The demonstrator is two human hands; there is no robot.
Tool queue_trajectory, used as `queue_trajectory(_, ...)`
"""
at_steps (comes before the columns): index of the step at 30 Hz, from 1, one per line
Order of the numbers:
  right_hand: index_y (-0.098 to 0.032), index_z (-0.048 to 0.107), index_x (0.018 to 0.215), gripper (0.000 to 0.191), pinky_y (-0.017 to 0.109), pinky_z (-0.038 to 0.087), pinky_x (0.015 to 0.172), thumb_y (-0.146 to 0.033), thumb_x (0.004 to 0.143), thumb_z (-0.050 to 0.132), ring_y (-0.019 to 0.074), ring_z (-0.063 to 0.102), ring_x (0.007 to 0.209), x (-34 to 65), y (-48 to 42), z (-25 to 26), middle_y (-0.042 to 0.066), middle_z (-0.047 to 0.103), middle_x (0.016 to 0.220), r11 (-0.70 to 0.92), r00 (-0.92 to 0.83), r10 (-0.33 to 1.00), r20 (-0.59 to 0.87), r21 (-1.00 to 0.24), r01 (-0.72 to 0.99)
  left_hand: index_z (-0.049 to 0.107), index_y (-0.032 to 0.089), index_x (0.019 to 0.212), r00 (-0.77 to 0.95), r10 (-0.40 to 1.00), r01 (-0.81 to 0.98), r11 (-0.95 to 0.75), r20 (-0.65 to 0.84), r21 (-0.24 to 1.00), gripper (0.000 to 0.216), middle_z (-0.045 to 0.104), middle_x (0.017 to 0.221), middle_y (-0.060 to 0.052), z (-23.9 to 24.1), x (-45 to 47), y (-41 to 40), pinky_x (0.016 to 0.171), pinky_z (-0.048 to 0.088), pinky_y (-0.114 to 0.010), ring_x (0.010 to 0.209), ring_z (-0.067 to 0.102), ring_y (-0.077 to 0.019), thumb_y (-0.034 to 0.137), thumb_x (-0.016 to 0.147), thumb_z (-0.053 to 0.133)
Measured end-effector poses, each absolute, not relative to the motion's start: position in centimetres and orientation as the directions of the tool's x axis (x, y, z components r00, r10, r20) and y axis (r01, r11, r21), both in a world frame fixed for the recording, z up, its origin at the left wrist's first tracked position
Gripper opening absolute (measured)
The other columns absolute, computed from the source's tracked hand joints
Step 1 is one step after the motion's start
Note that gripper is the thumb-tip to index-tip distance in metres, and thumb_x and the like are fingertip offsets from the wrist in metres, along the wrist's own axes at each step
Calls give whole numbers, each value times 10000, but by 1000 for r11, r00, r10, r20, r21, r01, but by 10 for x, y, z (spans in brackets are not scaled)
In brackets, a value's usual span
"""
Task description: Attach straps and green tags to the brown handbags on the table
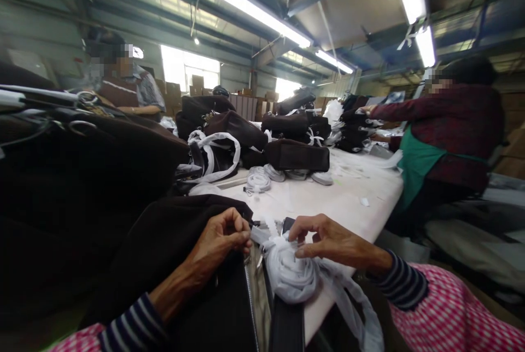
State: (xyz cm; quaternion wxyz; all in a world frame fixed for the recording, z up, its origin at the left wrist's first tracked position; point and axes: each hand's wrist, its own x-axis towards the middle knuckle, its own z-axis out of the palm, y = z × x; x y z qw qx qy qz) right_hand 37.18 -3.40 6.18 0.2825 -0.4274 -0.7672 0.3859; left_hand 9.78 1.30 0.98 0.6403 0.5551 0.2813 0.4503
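Note:
A dark brown bag (pixel 176 264) lies in front of me with its zipper open at the near edge of the white table (pixel 328 199). My left hand (pixel 221 242) is curled and pinches the bag's edge by the zipper. My right hand (pixel 328 240) pinches a bundle of white wrapping material (pixel 291 273) that is wound round the bag's strap. A loose tail of that white material hangs down toward my lap.
Several dark bags (pixel 295 152) wrapped with white strips are piled across the table, with coils of white strap (pixel 258 180) beside them. A person in a green apron (pixel 447 128) works at the right. Another person (pixel 118 84) sits at the far left. More dark bags are stacked at my left.

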Motion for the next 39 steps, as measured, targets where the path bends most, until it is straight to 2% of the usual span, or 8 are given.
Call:
queue_trajectory(2, -159, 791, 890, 188, 239, 438, 660, -326, 805, 809, 142, 573, 758, 378, -38, 57, 23, 704, 823, 291, -434, 897, 85, -852, 436, 481, 171, 740, 435, 890, -263, -19, 136, 964, 403, 647, 798, 19, 10, 98, 14, 585, 557, -254, 637, 641, -119, 264, 703, 871)
queue_trajectory(5, -143, 788, 847, 199, 204, 340, 482, -340, 829, 765, 95, 489, 559, 379, -41, 49, 1, 649, 661, 186, -351, 936, 38, -898, 400, 488, 168, 726, 441, 888, -258, -17, 133, 966, 401, 648, 793, 17, 10, 99, 14, 580, 556, -251, 640, 646, -124, 257, 684, 876)
queue_trajectory(8, -134, 798, 845, 214, 186, 318, 425, -340, 786, 790, 82, 474, 483, 373, -41, 44, -5, 629, 591, 117, -289, 957, 17, -935, 334, 493, 168, 730, 442, 888, -264, -10, 130, 965, 384, 652, 788, 16, 10, 99, 14, 588, 558, -251, 651, 651, -130, 233, 673, 868)
queue_trajectory(15, -127, 811, 828, 226, 157, 381, 408, -315, 713, 859, 91, 555, 490, 354, -48, 41, 26, 689, 611, 75, -233, 972, 41, -988, 136, 487, 170, 722, 436, 889, -278, -15, 140, 960, 397, 652, 785, 11, 6, 99, 15, 583, 558, -263, 632, 648, -130, 262, 678, 871)
queue_trajectory(21, -127, 788, 856, 252, 150, 360, 382, -342, 747, 865, 102, 592, 511, 347, -50, 31, 61, 738, 708, 92, -185, 979, 89, -996, 6, 488, 172, 719, 444, 883, -309, -7, 151, 951, 407, 633, 755, 18, 4, 101, 18, 571, 556, -260, 639, 648, -137, 266, 664, 881)
queue_trajectory(30, -112, 747, 831, 277, 154, 329, 411, -385, 837, 795, 49, 467, 445, 317, -27, 38, 10, 660, 614, 148, -238, 963, 130, -987, 60, 483, 172, 718, 436, 888, -323, 1, 148, 946, 439, 653, 752, 6, 9, 101, 15, 562, 539, -243, 643, 670, -145, 305, 660, 897)
queue_trajectory(35, -118, 697, 849, 339, 149, 301, 362, -441, 819, 795, 63, 545, 416, 300, -6, 27, 51, 736, 740, 101, -346, 935, 79, -994, 46, 473, 174, 731, 423, 893, -332, -6, 155, 943, 453, 673, 751, -4, 4, 102, 18, 555, 520, -224, 644, 688, -150, 324, 679, 897)
queue_trajectory(39, -116, 708, 867, 334, 140, 318, 374, -433, 819, 801, 51, 544, 420, 296, 0, 19, 37, 726, 737, 96, -377, 923, 77, -995, 32, 477, 173, 733, 427, 890, -347, 1, 158, 938, 449, 676, 755, -8, 1, 102, 18, 558, 517, -220, 634, 670, -133, 332, 696, 895)
